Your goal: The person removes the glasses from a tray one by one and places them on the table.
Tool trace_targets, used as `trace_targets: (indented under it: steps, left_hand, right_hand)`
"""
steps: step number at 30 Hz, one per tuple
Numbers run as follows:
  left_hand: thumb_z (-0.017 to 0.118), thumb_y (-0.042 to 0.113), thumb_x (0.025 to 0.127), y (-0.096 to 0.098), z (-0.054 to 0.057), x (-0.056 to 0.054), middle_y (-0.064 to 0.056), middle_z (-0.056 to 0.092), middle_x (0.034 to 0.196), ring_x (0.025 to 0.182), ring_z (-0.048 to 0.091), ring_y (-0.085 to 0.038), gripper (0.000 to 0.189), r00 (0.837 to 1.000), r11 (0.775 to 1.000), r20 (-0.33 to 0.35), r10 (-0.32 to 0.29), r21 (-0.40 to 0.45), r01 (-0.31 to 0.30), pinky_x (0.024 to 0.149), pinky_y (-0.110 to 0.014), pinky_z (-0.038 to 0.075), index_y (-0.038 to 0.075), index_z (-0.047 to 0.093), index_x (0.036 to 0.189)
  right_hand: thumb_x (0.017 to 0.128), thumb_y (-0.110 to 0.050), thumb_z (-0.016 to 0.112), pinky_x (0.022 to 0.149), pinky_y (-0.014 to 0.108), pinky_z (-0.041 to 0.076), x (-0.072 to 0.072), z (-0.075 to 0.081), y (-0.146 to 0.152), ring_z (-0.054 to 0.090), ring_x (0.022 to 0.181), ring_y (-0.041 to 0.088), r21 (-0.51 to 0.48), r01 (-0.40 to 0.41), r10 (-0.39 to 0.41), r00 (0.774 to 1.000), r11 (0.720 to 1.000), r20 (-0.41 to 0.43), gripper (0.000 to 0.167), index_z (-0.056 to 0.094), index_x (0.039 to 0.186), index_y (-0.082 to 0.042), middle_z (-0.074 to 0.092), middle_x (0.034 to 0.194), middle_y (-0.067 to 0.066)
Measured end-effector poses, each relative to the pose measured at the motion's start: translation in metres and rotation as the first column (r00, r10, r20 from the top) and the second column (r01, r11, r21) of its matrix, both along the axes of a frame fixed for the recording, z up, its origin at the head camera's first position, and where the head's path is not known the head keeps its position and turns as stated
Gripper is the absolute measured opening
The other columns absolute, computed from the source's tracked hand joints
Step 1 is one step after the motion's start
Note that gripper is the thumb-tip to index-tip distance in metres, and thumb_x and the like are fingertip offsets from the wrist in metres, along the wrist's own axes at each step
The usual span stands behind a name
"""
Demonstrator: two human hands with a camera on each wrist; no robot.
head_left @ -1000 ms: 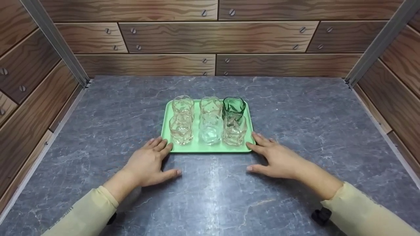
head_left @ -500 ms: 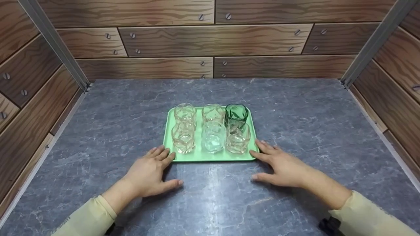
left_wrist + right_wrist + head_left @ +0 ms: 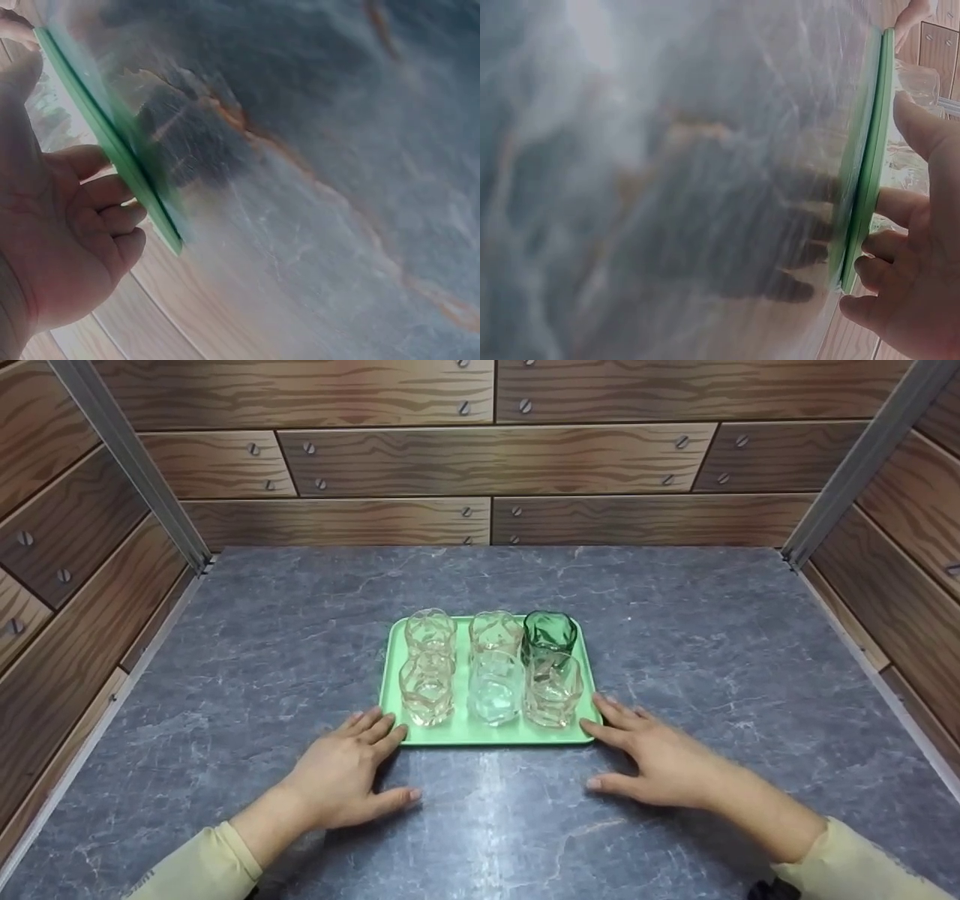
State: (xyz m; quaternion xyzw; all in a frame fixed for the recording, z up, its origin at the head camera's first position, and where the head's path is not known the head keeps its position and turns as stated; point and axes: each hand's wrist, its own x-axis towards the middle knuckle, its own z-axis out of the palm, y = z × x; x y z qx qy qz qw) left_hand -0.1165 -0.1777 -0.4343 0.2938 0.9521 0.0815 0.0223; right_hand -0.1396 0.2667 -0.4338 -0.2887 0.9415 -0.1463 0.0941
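Observation:
A light green tray lies on the table with several faceted drinking glasses standing upright in two rows. Most are clear, such as the front-left glass; the front-middle glass looks faintly bluish, and a dark green glass stands at the back right. My left hand touches the tray's near-left corner with straight fingers, thumb spread out over the table. At the near-right corner, the fingers of my right hand press against the side and rim. In both wrist views, fingertips meet the tray's green edge.
The grey marbled table surrounds the tray. Wood-patterned panels wall the back and both sides, with metal posts at the rear corners.
The tray with its glasses has slid toward me, and both hands have come back along with it, still at its near corners. The head view has also shifted slightly.

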Motion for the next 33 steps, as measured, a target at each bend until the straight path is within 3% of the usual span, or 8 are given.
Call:
trace_targets:
  steps: [5,9,20,28,33]
  left_hand:
    - [0.056,0.062,0.104,-0.002,-0.002,-0.007,-0.024,0.049,0.158,0.150,0.040,-0.044,0.084,1.000,1.000,0.011,0.005,0.024,-0.005,0.123,-0.058,0.031,-0.005,0.050,0.155]
    - [0.059,0.056,0.105,-0.007,-0.003,-0.021,-0.026,0.045,0.161,0.150,0.039,-0.046,0.082,1.000,0.999,0.004,0.015,0.047,-0.015,0.124,-0.057,0.029,-0.005,0.045,0.157]
    - [0.063,0.077,0.092,-0.021,-0.004,-0.072,-0.024,0.030,0.169,0.155,0.030,-0.046,0.109,0.996,0.999,0.089,0.010,0.033,-0.013,0.119,-0.061,0.036,-0.002,0.037,0.162]
    - [0.053,0.087,0.090,-0.023,-0.008,-0.079,-0.022,0.021,0.173,0.158,0.022,-0.043,0.116,0.995,0.999,0.097,-0.023,-0.034,0.026,0.124,-0.056,0.030,0.003,0.031,0.166]
    - [0.049,0.088,0.091,-0.020,-0.008,-0.081,-0.023,0.022,0.172,0.158,0.022,-0.043,0.115,0.997,0.997,0.068,-0.048,-0.053,0.052,0.125,-0.055,0.028,0.002,0.034,0.165]
  right_hand:
    - [0.094,-0.076,0.060,0.118,0.072,0.028,0.000,0.002,0.002,0.031,0.152,0.052,0.007,-0.001,0.001,1.000,1.000,0.001,0.090,0.049,0.161,-0.017,0.022,0.174,0.014]
    - [0.094,-0.077,0.060,0.118,0.071,0.028,0.000,0.004,0.003,0.031,0.152,0.051,0.015,0.008,-0.008,1.000,1.000,0.003,0.090,0.049,0.161,-0.017,0.022,0.174,0.014]
    - [0.094,-0.075,0.060,0.119,0.071,0.026,0.001,0.003,-0.001,0.031,0.153,0.050,0.018,-0.005,0.005,1.000,1.000,0.004,0.089,0.049,0.161,-0.018,0.022,0.174,0.014]
    - [0.095,-0.074,0.060,0.121,0.068,0.023,-0.003,0.006,0.000,0.028,0.156,0.045,0.019,-0.040,0.040,0.999,0.999,0.003,0.087,0.050,0.160,-0.017,0.025,0.173,0.015]
    - [0.097,-0.064,0.067,0.119,0.066,0.031,-0.012,0.010,0.006,0.036,0.152,0.046,-0.090,-0.033,0.029,0.999,0.995,-0.045,0.080,0.053,0.157,-0.013,0.036,0.168,0.016]
